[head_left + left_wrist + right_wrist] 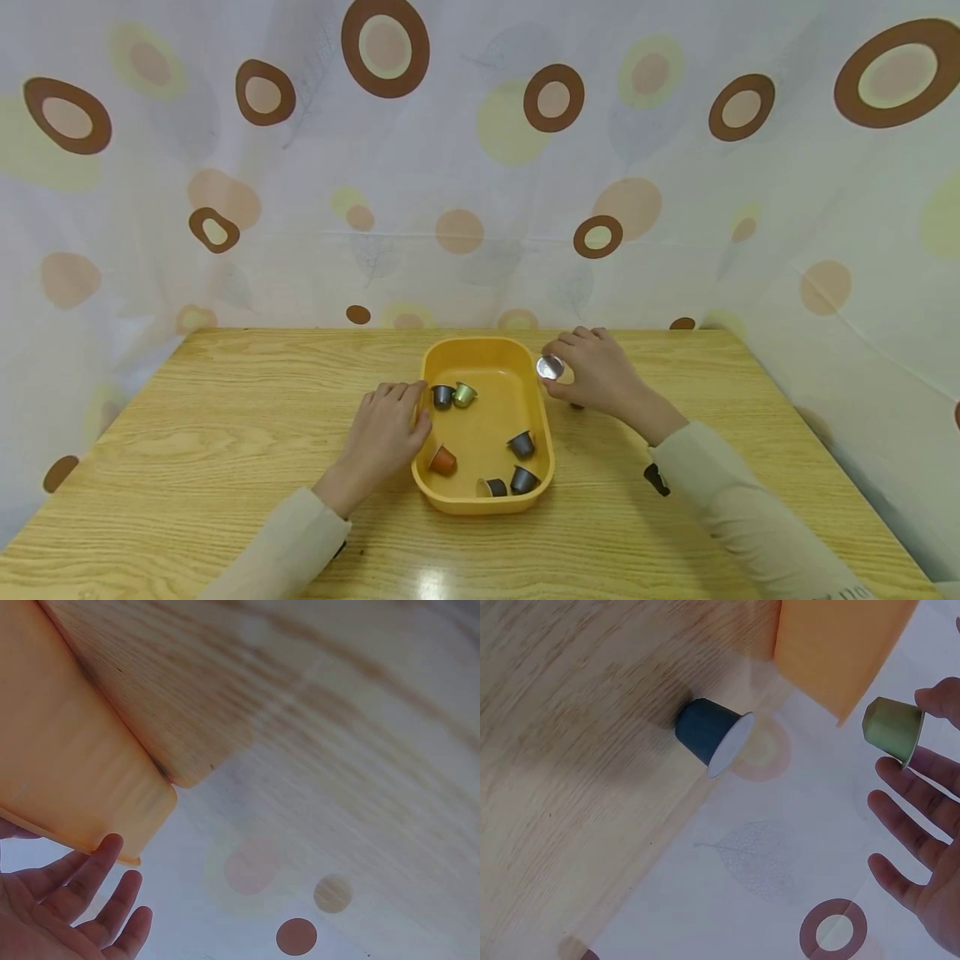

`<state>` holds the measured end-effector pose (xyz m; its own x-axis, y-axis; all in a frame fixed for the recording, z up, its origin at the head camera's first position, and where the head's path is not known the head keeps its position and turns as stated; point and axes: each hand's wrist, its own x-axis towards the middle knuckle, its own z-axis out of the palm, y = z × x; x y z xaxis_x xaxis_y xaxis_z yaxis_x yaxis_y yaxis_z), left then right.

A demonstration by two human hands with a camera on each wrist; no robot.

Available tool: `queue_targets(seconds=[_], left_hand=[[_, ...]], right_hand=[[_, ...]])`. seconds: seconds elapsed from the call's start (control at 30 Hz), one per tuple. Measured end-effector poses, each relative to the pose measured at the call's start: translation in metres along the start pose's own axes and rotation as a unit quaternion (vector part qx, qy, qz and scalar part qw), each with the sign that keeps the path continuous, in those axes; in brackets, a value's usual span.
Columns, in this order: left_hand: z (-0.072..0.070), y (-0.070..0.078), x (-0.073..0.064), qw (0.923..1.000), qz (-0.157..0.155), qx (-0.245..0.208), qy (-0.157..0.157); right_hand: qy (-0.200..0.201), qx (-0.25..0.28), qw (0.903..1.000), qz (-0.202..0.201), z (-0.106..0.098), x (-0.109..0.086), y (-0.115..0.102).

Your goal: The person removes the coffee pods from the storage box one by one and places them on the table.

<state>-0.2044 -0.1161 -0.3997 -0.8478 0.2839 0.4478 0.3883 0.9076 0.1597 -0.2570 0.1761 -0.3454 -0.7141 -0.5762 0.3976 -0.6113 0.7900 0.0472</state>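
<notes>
A yellow plastic tray [480, 506] stands on the table with several coffee capsules inside. Near its far left are a dark capsule [442, 397] and a green one [465, 394]; an orange capsule [443, 461] and a few dark ones [521, 445] lie toward the near end. My left hand [386, 429] rests its fingers at the tray's left rim. My right hand [596, 375] pinches a green capsule [893, 730] by its rim, its silver lid showing in the head view, just beside the tray's right edge. A dark capsule [711, 735] lies on its side on the table, mostly hidden beneath the right hand in the head view.
The wooden table [262, 400] reaches back to a pale curtain [465, 167] with brown and yellow spots, which also runs down the right side. A small black object [657, 480] shows by the right sleeve.
</notes>
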Motion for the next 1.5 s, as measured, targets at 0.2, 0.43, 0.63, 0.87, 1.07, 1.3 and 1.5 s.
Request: queue_targets(seconds=[0.2, 0.43, 0.63, 0.87, 1.07, 1.3, 1.5], left_hand=[[0.000, 0.001, 0.000, 1.0000, 0.001, -0.005, 0.005], [-0.001, 0.001, 0.000, 1.0000, 0.000, -0.005, 0.001], [0.001, 0.000, -0.001, 0.9999, 0.006, -0.005, 0.011], [0.001, 0.000, -0.001, 0.9998, 0.009, -0.001, 0.015], [0.000, 0.000, -0.001, 0.9998, 0.009, 0.001, 0.015], [0.001, 0.000, -0.001, 0.9998, 0.008, 0.001, 0.016], [0.000, 0.000, -0.001, 1.0000, 0.004, -0.001, 0.008]], right_hand=[[0.016, -0.006, 0.9999, 0.001, 0.006, -0.008, 0.009], [0.000, -0.008, 0.9997, 0.025, 0.013, -0.018, 0.018], [-0.013, -0.006, 0.9990, 0.042, 0.019, -0.024, 0.026], [-0.033, 0.007, 0.9970, 0.069, 0.023, -0.032, 0.034], [-0.034, 0.002, 0.9964, 0.078, 0.022, -0.036, 0.040], [-0.029, -0.002, 0.9957, 0.087, 0.023, -0.042, 0.049], [-0.027, -0.001, 0.9945, 0.101, 0.026, -0.048, 0.056]])
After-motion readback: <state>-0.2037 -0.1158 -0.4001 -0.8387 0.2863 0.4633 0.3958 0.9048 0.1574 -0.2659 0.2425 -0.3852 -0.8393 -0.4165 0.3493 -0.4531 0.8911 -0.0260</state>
